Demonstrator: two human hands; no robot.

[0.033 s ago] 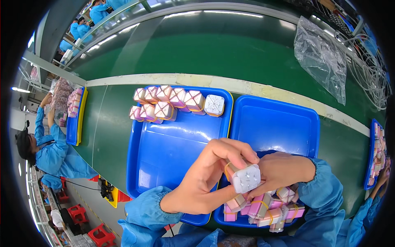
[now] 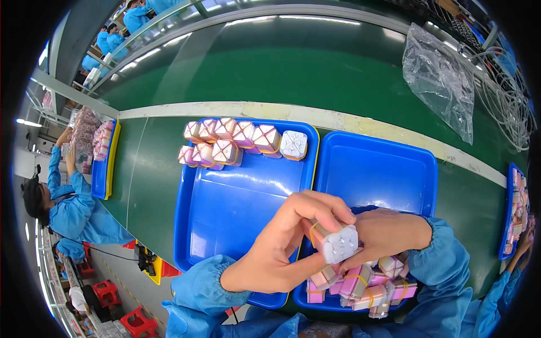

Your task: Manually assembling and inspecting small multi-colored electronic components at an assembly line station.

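In front of me, my left hand [image 2: 282,242] grips a squarish rubber-banded block [image 2: 340,244] between thumb and fingers. Its whitish end, dotted with small marks, faces up, and a yellow band runs round its side. My right hand [image 2: 389,234] closes on the same block from the right; its fingertips are partly hidden behind it. Below both hands, pink and white banded blocks [image 2: 356,281] lie loosely piled in the near part of the right blue tray [image 2: 377,169]. Two rows of similar blocks [image 2: 224,151] stand along the far side of the left blue tray [image 2: 225,208], beside one white-ended block [image 2: 293,145].
Both trays rest on a green work surface [image 2: 152,169] with a pale strip [image 2: 270,110] beyond. A clear plastic bag [image 2: 439,81] and coiled cables [image 2: 504,96] lie far right. A co-worker [image 2: 73,208] sits left near another tray [image 2: 103,169]; a further tray [image 2: 511,214] stands right.
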